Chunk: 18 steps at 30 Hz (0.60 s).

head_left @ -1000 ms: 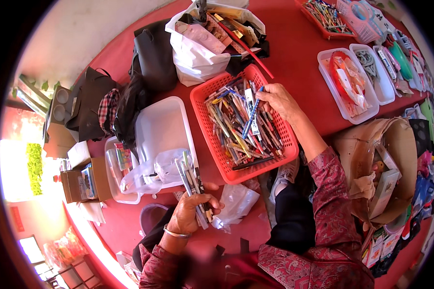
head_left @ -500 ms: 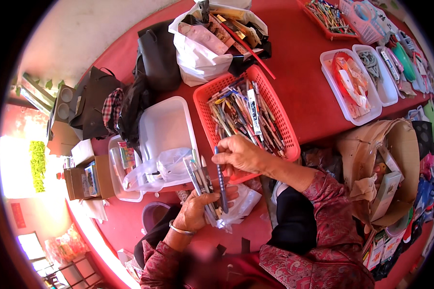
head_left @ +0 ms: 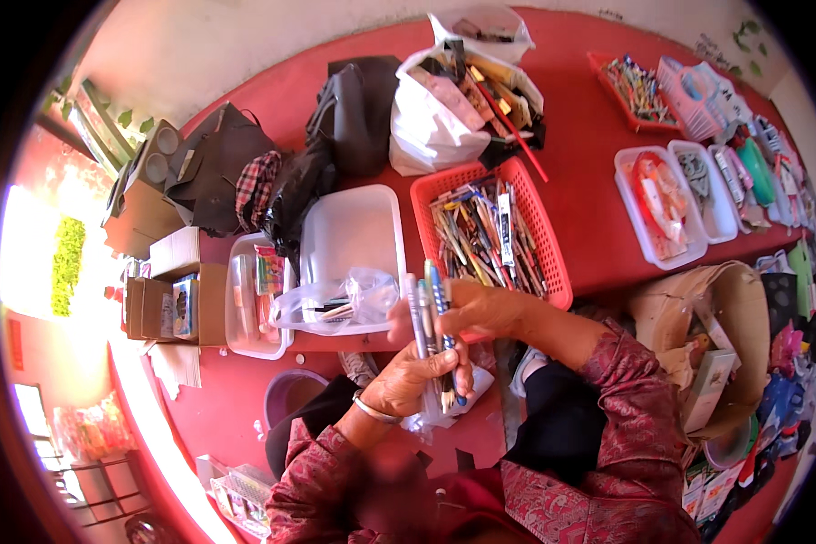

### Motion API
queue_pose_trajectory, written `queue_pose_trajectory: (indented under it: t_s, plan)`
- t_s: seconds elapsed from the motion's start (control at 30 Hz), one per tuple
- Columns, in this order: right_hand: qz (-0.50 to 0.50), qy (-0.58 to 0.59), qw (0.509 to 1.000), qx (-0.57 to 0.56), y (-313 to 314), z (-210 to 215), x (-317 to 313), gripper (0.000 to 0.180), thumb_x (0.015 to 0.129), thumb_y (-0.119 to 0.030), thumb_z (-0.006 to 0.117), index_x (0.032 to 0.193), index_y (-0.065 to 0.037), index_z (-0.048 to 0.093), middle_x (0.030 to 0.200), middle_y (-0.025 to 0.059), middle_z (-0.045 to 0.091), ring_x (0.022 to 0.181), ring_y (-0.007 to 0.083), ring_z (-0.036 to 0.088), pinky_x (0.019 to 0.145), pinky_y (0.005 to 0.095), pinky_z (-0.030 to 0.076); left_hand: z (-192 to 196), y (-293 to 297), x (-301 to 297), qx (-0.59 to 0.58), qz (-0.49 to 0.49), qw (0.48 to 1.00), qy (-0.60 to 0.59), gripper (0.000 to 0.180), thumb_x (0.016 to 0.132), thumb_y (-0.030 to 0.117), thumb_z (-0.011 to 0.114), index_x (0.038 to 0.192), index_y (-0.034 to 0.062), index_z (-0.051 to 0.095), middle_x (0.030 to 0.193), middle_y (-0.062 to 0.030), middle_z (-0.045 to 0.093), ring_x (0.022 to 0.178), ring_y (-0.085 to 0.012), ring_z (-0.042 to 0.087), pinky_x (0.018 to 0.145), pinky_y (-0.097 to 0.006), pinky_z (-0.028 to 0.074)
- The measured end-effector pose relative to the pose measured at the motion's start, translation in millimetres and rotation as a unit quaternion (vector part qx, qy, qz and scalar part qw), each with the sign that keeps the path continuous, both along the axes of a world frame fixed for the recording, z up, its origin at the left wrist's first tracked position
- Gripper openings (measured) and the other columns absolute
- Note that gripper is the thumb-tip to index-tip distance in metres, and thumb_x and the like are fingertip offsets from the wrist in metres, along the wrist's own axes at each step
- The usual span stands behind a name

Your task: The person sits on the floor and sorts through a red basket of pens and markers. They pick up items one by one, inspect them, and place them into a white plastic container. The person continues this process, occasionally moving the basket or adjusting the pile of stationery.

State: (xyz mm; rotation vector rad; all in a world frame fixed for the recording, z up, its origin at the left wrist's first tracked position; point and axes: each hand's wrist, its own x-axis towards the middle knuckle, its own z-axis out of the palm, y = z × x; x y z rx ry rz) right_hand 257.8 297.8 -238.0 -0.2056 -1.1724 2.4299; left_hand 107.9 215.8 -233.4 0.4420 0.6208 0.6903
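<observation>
My left hand [head_left: 410, 383] grips a bunch of pens [head_left: 431, 313] upright, their tips pointing away from me. My right hand [head_left: 482, 309] meets it from the right, fingers closed around the same bunch near its middle. Both hands hover just in front of a red plastic basket [head_left: 555, 263] filled with several more pens and pencils. A clear plastic bag [head_left: 335, 304] with a few pens lies left of the hands, and another crumpled clear bag [head_left: 467, 392] sits under the left hand.
A clear lidded bin [head_left: 349, 234] and a smaller clear box [head_left: 249, 304] sit left of the basket. White bags of stationery [head_left: 444, 118] and dark bags [head_left: 354, 109] lie behind. White trays [head_left: 657, 208] stand right, a brown paper sack [head_left: 725, 317] beside my right arm.
My right hand left the red basket carrying a pen, came back toward me and now joins the left hand on the bunch. The left hand has risen slightly.
</observation>
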Motion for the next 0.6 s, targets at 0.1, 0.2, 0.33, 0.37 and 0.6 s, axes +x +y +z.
queue_pose_trajectory:
  t_s: [0.1, 0.2, 0.33, 0.37, 0.6]
  plan:
    - [0.046, -0.04, 0.998, -0.019, -14, 43, -19, 0.015, 0.073, -0.012, 0.063, 0.079, 0.0, 0.057, 0.081, 0.013, 0.061, 0.081, 0.0206, 0.059, 0.076, 0.0319, 0.046, 13, -8, -1, 0.087, -0.014, 0.992, -0.095, 0.027, 0.075, 0.022, 0.066, 0.079, -0.0015, 0.053, 0.066, -0.0136, 0.056, 0.064, -0.028, 0.057, 0.064, -0.038, 0.048]
    - [-0.087, -0.152, 0.984, 0.029, -34, 67, -35, 0.016, 0.072, -0.014, 0.067, 0.073, -0.002, 0.057, 0.066, 0.0081, 0.059, 0.059, 0.0142, 0.058, 0.056, 0.0248, 0.046, 26, -15, -3, 0.15, 0.009, 0.982, -0.112, 0.028, 0.067, 0.019, 0.07, 0.078, -0.0023, 0.055, 0.068, -0.0151, 0.057, 0.073, -0.0297, 0.058, 0.067, -0.041, 0.048]
    - [-0.299, -0.27, 0.913, 0.064, -57, 89, -48, 0.019, 0.078, -0.014, 0.063, 0.064, -0.006, 0.053, 0.057, 0.0034, 0.054, 0.05, 0.0106, 0.053, 0.049, 0.0223, 0.044, 53, -25, -10, 0.152, 0.015, 0.988, 0.02, 0.02, 0.073, 0.01, 0.066, 0.086, -0.0005, 0.055, 0.069, -0.0088, 0.057, 0.067, -0.0184, 0.057, 0.058, -0.026, 0.046]
    - [-0.34, -0.265, 0.901, 0.057, -61, 87, -51, 0.021, 0.08, -0.015, 0.062, 0.062, -0.007, 0.053, 0.054, 0.0024, 0.053, 0.047, 0.0098, 0.051, 0.047, 0.0223, 0.043, 52, -25, -15, 0.227, -0.022, 0.971, 0.075, 0.022, 0.074, 0.008, 0.064, 0.091, 0.0, 0.053, 0.069, -0.0067, 0.057, 0.062, -0.0143, 0.056, 0.054, -0.023, 0.044]
    - [-0.328, -0.067, 0.938, -0.087, -85, 64, -70, 0.02, 0.082, -0.024, 0.061, 0.079, -0.008, 0.05, 0.058, -0.0008, 0.045, 0.054, 0.0119, 0.047, 0.057, 0.0295, 0.045, 45, -43, -54, 0.234, -0.09, 0.961, 0.118, 0.016, 0.072, 0.012, 0.059, 0.08, -0.0013, 0.054, 0.065, -0.0059, 0.057, 0.058, -0.0136, 0.055, 0.05, -0.023, 0.042]
